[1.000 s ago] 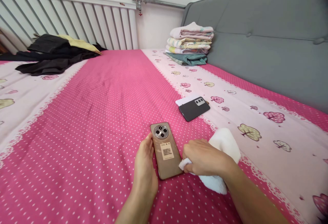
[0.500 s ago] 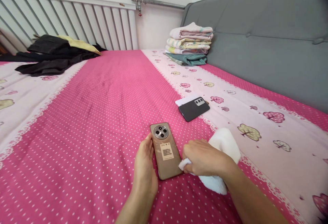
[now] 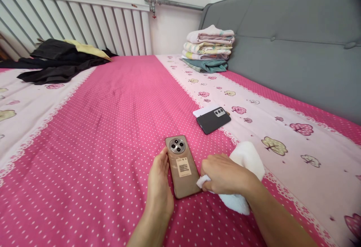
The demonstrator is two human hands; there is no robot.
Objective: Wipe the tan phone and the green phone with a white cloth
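Observation:
A gold phone [image 3: 184,185] lies back up on the bedspread, with a round camera ring at its far end and a printed label in the middle. Along its left edge rests my left hand [image 3: 160,181], fingers stretched out and touching the side without wrapping around it. My right hand [image 3: 222,173] is closed around a white cloth [image 3: 246,156]. One bunched corner of that cloth pokes out by the thumb and touches the phone's lower right edge. The rest of the cloth spreads behind and beneath the hand, partly hidden by it.
A dark phone [image 3: 213,122] lies farther off on a white flat item [image 3: 200,111]. Folded cloths [image 3: 210,47] are stacked beside the grey headboard [image 3: 287,40]. Black clothes [image 3: 56,58] lie at the far left before a white radiator [image 3: 76,21]. Pink dotted bedspread [image 3: 113,119] lies beneath everything.

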